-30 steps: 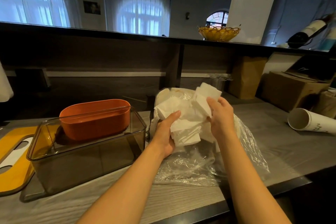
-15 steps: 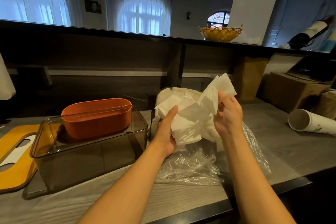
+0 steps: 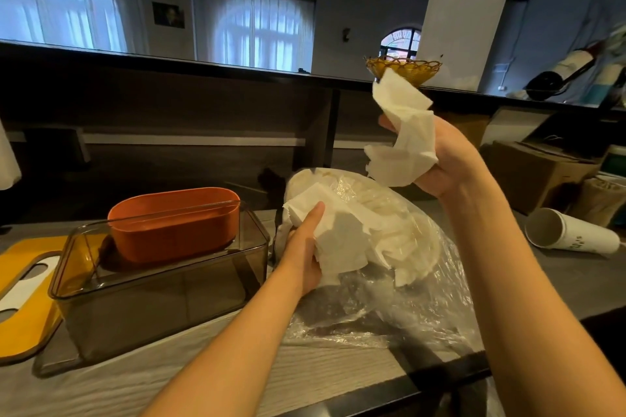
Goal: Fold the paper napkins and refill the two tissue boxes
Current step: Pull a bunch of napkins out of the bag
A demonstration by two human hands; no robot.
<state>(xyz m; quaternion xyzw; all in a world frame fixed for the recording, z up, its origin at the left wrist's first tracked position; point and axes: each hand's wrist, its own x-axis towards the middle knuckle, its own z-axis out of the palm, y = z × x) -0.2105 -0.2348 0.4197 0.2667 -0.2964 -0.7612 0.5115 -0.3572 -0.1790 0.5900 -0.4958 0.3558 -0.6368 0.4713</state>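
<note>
Right hand (image 3: pixel 450 159): a crumpled white napkin (image 3: pixel 401 132) is gripped and held high above the counter.
Left hand (image 3: pixel 305 247): the napkin pile (image 3: pixel 342 237) in the clear plastic bag (image 3: pixel 406 301) is clasped.
Tissue boxes: the smoked transparent box (image 3: pixel 162 284) is seen unfilled, the orange box (image 3: pixel 174 223) set inside it.
Progress: judged early; nothing is seen folded, both refills remain.

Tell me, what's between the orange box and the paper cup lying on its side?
In the head view, the plastic bag of napkins sits between the orange box and the paper cup, with the left hand gripping its napkins.
</note>
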